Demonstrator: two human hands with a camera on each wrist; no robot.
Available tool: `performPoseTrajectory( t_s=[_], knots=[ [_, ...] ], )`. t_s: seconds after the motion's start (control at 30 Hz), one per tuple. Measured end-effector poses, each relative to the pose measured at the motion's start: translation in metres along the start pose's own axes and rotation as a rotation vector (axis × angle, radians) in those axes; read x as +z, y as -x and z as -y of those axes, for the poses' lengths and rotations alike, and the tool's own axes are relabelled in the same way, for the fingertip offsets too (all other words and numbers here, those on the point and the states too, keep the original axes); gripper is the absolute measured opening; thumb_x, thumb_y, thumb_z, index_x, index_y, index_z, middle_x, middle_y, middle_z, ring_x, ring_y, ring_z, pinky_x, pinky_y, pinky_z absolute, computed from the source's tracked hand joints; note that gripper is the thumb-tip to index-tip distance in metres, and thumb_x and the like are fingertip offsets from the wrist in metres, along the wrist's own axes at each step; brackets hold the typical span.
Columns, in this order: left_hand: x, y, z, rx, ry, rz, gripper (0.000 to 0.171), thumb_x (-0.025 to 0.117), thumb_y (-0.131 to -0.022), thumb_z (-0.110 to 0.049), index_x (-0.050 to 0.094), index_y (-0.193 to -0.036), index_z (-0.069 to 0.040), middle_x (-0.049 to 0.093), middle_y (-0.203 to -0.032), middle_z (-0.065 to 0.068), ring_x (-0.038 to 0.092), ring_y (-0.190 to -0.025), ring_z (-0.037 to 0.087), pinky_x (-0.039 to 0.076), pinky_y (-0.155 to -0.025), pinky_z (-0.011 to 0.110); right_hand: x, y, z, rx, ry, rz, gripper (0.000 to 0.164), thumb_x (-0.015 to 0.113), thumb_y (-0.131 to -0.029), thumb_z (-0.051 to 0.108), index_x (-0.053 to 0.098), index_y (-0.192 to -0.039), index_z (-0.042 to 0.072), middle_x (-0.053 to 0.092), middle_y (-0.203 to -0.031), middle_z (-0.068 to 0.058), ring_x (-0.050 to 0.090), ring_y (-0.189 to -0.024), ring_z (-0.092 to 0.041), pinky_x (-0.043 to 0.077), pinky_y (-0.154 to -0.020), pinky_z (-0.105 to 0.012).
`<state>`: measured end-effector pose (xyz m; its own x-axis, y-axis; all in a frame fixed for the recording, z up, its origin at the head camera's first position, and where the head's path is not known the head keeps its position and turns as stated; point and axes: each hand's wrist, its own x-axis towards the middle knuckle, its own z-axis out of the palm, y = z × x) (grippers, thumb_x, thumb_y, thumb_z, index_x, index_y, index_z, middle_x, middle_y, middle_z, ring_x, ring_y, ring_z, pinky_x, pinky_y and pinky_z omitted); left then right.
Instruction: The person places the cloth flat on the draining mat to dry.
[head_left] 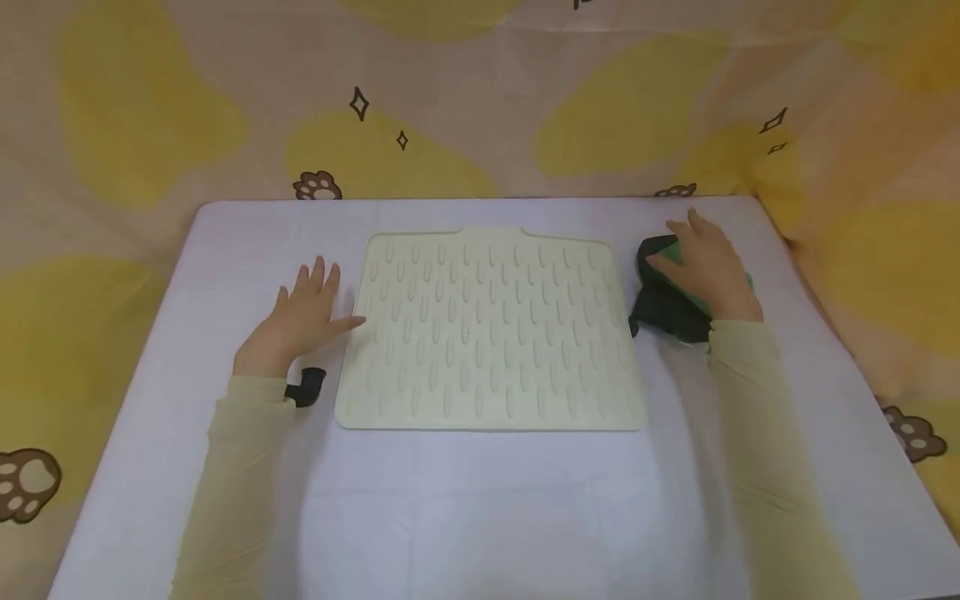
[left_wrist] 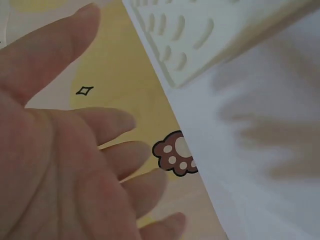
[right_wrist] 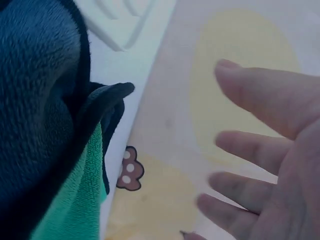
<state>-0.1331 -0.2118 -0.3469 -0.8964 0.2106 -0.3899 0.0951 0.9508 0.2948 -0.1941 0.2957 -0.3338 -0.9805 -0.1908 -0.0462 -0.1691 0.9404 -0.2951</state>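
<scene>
A cream drying mat [head_left: 480, 329] with raised oval ridges lies flat in the middle of the white table. My left hand [head_left: 296, 321] hovers at its left side, fingers spread and nothing held, the thumb overlapping the mat's edge in the head view. In the left wrist view the palm and fingers [left_wrist: 117, 162] are bare. On the right, a crumpled dark grey and green cloth [head_left: 671, 308] lies beside the mat. My right hand [head_left: 708, 262] is over it in the head view, fingers extended. The right wrist view shows a gap between that hand [right_wrist: 260, 165] and the fuzzy cloth [right_wrist: 45, 100].
The white table [head_left: 480, 508] ends at a straight back edge. Behind it hangs a yellow and beige patterned fabric [head_left: 465, 100] with paw prints, which also runs along both sides. A black wrist camera [head_left: 306, 387] juts out beside the left wrist.
</scene>
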Motion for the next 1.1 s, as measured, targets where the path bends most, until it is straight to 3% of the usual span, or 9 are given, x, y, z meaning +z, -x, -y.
performPoseTrajectory(
  t_s=[0.13,0.23,0.53,0.83,1.1],
  knots=[
    [0.021,0.010,-0.003,-0.033,0.111,0.086,0.089,0.049,-0.096,-0.042,0.000,-0.144,0.013,-0.011,-0.147,0.035,-0.009,-0.135,0.051,0.001,-0.104,0.067,0.005,0.011,-0.004,0.053,-0.129,-0.015,0.063,0.060,-0.092,0.031,0.040,-0.135,-0.011,0.035,-0.139,-0.035,0.028,-0.129,-0.050,0.021,-0.106,-0.058],
    [0.032,0.015,-0.004,-0.027,0.169,0.097,0.088,0.049,-0.096,-0.041,-0.001,-0.143,0.014,-0.011,-0.148,0.035,-0.008,-0.136,0.049,0.001,-0.104,0.066,0.013,0.017,-0.008,0.107,-0.189,-0.021,0.064,0.058,-0.093,0.035,0.040,-0.136,-0.010,0.039,-0.137,-0.033,0.032,-0.127,-0.050,0.023,-0.104,-0.059],
    [0.052,0.016,0.007,0.073,0.387,0.064,0.081,0.048,-0.098,-0.033,-0.001,-0.145,0.012,-0.012,-0.152,0.027,-0.013,-0.139,0.039,-0.003,-0.110,0.055,0.033,0.034,-0.021,0.121,-0.298,-0.063,0.063,0.061,-0.092,0.030,0.039,-0.137,-0.010,0.039,-0.138,-0.031,0.032,-0.128,-0.048,0.025,-0.104,-0.057],
    [0.069,0.012,0.016,0.134,0.460,-0.017,0.078,0.048,-0.099,-0.025,-0.003,-0.145,0.010,-0.011,-0.152,0.025,-0.016,-0.139,0.036,-0.011,-0.108,0.055,0.049,0.041,-0.027,0.131,-0.312,0.036,0.078,0.069,-0.087,0.033,0.032,-0.139,-0.012,0.032,-0.141,-0.034,0.026,-0.130,-0.050,0.021,-0.106,-0.058],
    [0.073,0.015,0.021,0.159,0.499,-0.037,0.077,0.049,-0.098,-0.023,-0.003,-0.145,0.009,-0.010,-0.152,0.024,-0.015,-0.140,0.035,-0.012,-0.109,0.053,0.061,0.041,-0.029,0.161,-0.317,0.036,0.087,0.073,-0.083,0.032,0.025,-0.143,-0.009,0.027,-0.144,-0.033,0.022,-0.132,-0.050,0.018,-0.107,-0.058]
  ],
)
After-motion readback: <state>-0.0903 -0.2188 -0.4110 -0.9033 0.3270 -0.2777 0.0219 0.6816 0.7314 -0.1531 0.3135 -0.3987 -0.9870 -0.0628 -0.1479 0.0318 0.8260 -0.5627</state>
